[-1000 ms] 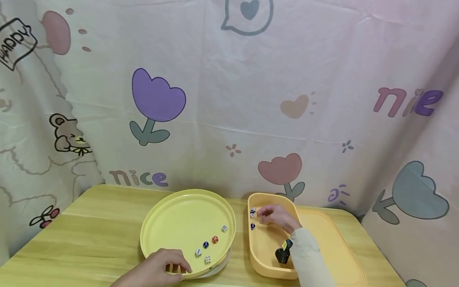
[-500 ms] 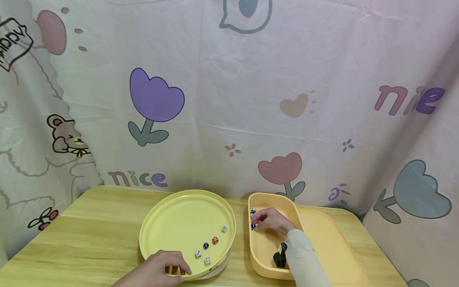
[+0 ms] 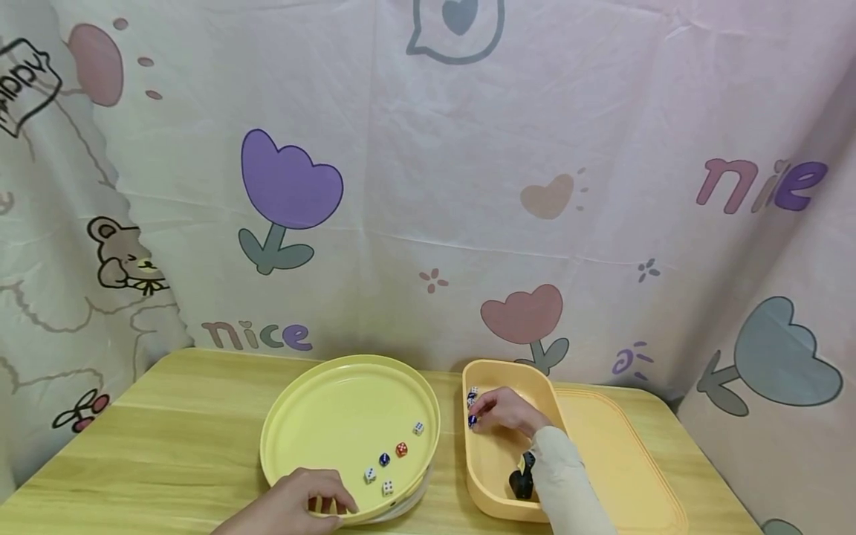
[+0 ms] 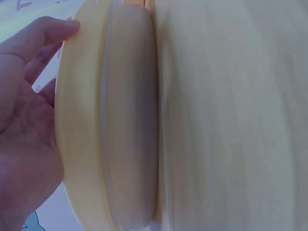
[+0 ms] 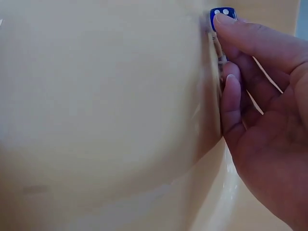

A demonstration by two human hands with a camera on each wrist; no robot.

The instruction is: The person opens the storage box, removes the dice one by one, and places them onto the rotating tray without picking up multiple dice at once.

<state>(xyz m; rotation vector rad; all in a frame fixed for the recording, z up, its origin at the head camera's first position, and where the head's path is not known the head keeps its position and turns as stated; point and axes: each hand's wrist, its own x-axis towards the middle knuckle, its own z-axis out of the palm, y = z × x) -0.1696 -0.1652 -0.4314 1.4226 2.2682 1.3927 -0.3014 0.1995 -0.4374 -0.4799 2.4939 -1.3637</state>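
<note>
- Blue die (image 5: pixel 223 13): located inside the orange box (image 3: pixel 491 468), at its left wall as the head view showed it; low in the box, with no lift clear of the rim recorded.
- Right hand (image 3: pixel 511 410): found reaching into the orange box, thumb and finger pinching the blue die; thumb lay over one face, while the opposing contact was mostly hidden.
- Die cluster (image 3: pixel 472 396): found along the same left wall of the orange box, beyond the blue die; white and blue faces were noted, exact count too small to certify. Not in hand.
- Round tray (image 3: pixel 328 423): standing just left of the orange box. Five dice were counted on it: three white, one red die (image 3: pixel 401 449) and one dark blue die (image 3: pixel 384 459), all toward the side nearest the box.
- Left hand (image 3: pixel 301 501): placed at the tray's near rim, left of the orange box, fingers hooked over the edge and thumb outside, gripping the tray.
- Progress, as judged: the pinch on the blue die was made; its lift was outstanding. The cluster was yet to be handled.
- Flat panel (image 3: pixel 622 468): lying right of the orange box, on the wood-grain table (image 3: pixel 200 416).
</note>
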